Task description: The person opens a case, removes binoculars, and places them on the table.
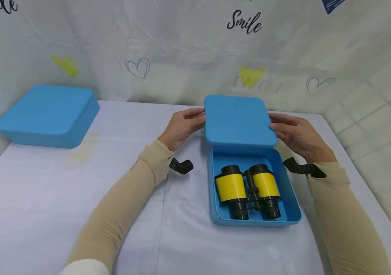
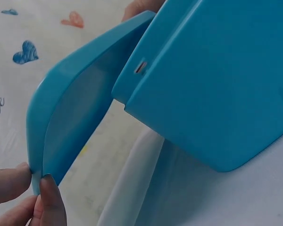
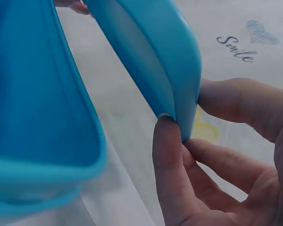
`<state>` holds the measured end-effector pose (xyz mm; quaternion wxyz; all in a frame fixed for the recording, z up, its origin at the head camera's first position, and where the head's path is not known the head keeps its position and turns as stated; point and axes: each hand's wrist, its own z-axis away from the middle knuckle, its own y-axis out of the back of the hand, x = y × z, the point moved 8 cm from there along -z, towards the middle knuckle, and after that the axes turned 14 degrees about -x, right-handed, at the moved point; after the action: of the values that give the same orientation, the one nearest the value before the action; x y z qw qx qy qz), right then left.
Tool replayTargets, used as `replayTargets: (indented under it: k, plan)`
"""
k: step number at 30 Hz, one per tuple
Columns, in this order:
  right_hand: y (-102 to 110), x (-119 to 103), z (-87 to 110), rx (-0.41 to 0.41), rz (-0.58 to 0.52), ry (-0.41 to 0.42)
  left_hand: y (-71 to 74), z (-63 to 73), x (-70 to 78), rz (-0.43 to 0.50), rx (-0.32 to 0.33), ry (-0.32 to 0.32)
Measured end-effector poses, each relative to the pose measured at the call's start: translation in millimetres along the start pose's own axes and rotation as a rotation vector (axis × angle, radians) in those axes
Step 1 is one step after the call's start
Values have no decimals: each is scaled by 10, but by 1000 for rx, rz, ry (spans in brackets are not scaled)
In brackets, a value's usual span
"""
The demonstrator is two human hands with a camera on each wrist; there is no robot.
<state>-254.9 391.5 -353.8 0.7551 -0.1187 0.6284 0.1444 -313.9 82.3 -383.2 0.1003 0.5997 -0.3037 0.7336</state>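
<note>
A blue box (image 1: 216, 214) stands on the right of the table with black-and-yellow binoculars (image 1: 231, 187) lying inside it. Its blue lid (image 1: 239, 119) is raised and tilted at the box's far side. My left hand (image 1: 184, 126) pinches the lid's left edge between thumb and fingers. On the opposite edge, my right hand (image 1: 295, 135) pinches the lid the same way. Both wrist views show the lid (image 2: 75, 61) held at an angle, apart from the box wall along much of its length, with thumb (image 3: 167, 155) and fingers on the rim.
A second blue box (image 1: 49, 114), covered on top, sits at the table's far left. White cloth covers the table (image 1: 130, 229). Behind it hangs a pale sheet (image 1: 181, 46) printed with hearts and words. A tiled wall pattern (image 1: 381, 110) runs along the right side.
</note>
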Motion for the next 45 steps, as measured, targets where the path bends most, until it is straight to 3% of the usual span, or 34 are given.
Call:
replayTargets:
  k: [8,16,36,45]
  plan:
    - [77,-15,-67,-58,52,-31,32,-93,-31,9,12,12]
    - [163,120,-196,-96,96,-76,80,-162,-100,-25,36,44]
    - [221,343,-236,-59,206,-173,158,-242,-228,-120,58,100]
    - [212,436,-240,-40,316,-195,169,-240,-259,-198,60,120]
